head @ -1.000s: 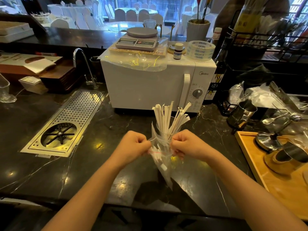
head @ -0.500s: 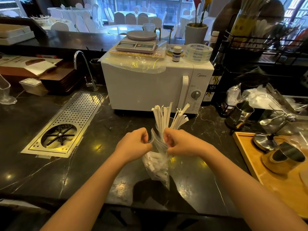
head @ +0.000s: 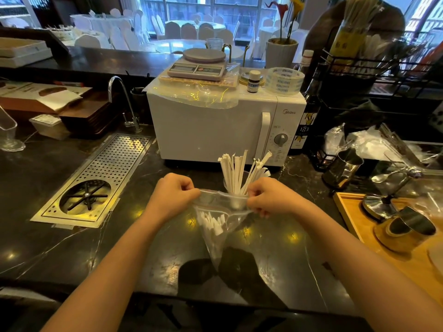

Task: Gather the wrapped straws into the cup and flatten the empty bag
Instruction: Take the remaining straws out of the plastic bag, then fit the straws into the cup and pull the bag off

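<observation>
A clear zip bag hangs above the dark counter, its mouth stretched wide between my hands. Several white wrapped straws lie inside it. My left hand pinches the left corner of the bag's mouth, and my right hand pinches the right corner. Just behind the bag stands a clear cup, mostly hidden by the plastic and my right hand. More wrapped straws stick up out of that cup in a fan.
A white microwave carrying a scale stands behind the cup. A steel drain grate with rinser is set into the counter at left, beside a tap. A wooden tray with metal tools lies at right, a steel jug beyond it.
My hands have moved apart, pulling the bag's mouth from a bunched pinch into a wide opening. The bag hangs lower and more spread than before.
</observation>
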